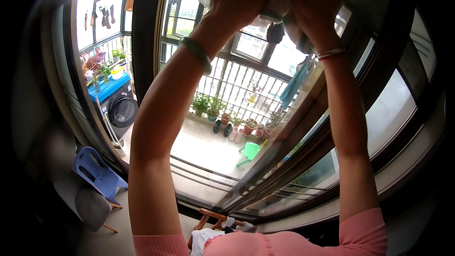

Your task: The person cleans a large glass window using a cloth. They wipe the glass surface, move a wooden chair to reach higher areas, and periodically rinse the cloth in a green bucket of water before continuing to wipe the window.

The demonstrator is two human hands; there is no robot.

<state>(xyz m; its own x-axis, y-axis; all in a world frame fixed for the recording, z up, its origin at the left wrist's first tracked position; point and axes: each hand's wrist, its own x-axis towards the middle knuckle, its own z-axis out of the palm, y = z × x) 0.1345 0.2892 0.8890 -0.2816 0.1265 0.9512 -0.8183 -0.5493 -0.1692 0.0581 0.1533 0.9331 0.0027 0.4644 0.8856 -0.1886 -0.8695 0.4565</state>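
Note:
Both my arms reach up to the top of the view. My left hand (241, 0), with a green bangle (196, 55) on its wrist, and my right hand (317, 12), above a thin bracelet (330, 54), are close together and in shadow. Their fingers look curled inward, and the upper edge partly cuts them off. Between them shows a pale, cloth-like thing (279, 4), with another light piece (295, 29) hanging under my right hand. What exactly they are is too dim to tell.
Before me is a sliding-door frame (147, 23) opening onto a balcony. Out there stand a washing machine (123, 111), potted plants (201, 104), shoes (222, 127) and a green stool (250, 150). Blue cloth (293, 87) hangs at right. A blue chair (102, 173) is at lower left, a wooden stool (213, 215) below.

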